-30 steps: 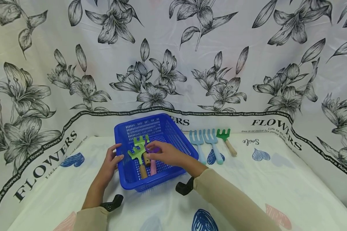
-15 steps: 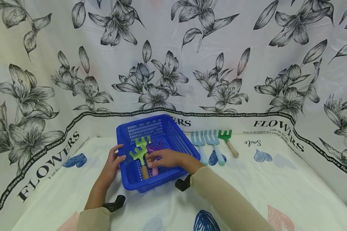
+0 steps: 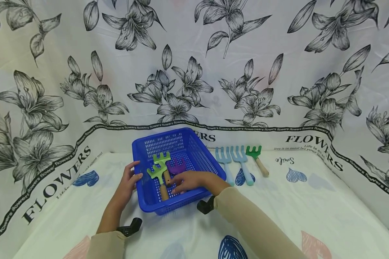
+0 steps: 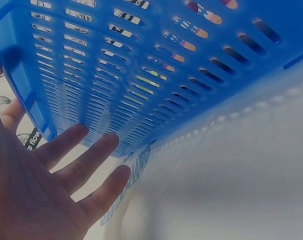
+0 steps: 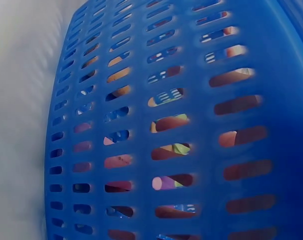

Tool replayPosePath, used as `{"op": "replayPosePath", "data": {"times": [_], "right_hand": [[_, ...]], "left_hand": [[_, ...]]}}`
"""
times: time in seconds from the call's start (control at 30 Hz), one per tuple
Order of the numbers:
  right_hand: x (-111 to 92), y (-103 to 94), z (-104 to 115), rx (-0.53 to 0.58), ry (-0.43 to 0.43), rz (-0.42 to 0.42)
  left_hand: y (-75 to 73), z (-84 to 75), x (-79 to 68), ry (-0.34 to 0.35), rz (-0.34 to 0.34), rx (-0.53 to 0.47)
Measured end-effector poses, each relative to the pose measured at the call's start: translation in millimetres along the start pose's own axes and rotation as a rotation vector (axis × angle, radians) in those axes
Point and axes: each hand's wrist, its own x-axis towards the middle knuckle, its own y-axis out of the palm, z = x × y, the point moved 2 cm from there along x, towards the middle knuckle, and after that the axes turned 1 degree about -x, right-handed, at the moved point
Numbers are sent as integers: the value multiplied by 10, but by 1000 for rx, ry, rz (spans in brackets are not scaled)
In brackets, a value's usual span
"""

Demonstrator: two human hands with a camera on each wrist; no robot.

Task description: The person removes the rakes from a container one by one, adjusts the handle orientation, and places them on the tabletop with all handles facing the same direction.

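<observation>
Purple rake (image 3: pixel 176 166) has tipped lower inside blue basket (image 3: pixel 152 208) | left hand (image 3: pixel 129 180) spread, touching rim | right hand (image 3: pixel 192 180) beside rake head, cannot tell grip

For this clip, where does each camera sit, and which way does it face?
Head: worn on the head, facing forward and down at the blue basket; left hand, right hand and sleeves show.
Left wrist: worn there, facing the basket's slotted outside; that hand's spread fingers show.
Right wrist: worn there, facing the basket's wall; bits of that hand, apparently, show through.
Wrist views share the basket.
</observation>
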Motion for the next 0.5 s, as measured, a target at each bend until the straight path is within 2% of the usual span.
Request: {"op": "replayPosePath", "data": {"times": [0.17, 0.27, 0.5], "right_hand": [[-26, 9, 26, -50, 17, 17], [-28, 4, 16, -31, 26, 2], [-19, -58, -10, 78, 25, -131]], "left_hand": [[1, 4, -4, -2, 3, -11], [5, 0, -4, -3, 5, -9], [4, -14, -15, 10, -1, 6]]}}
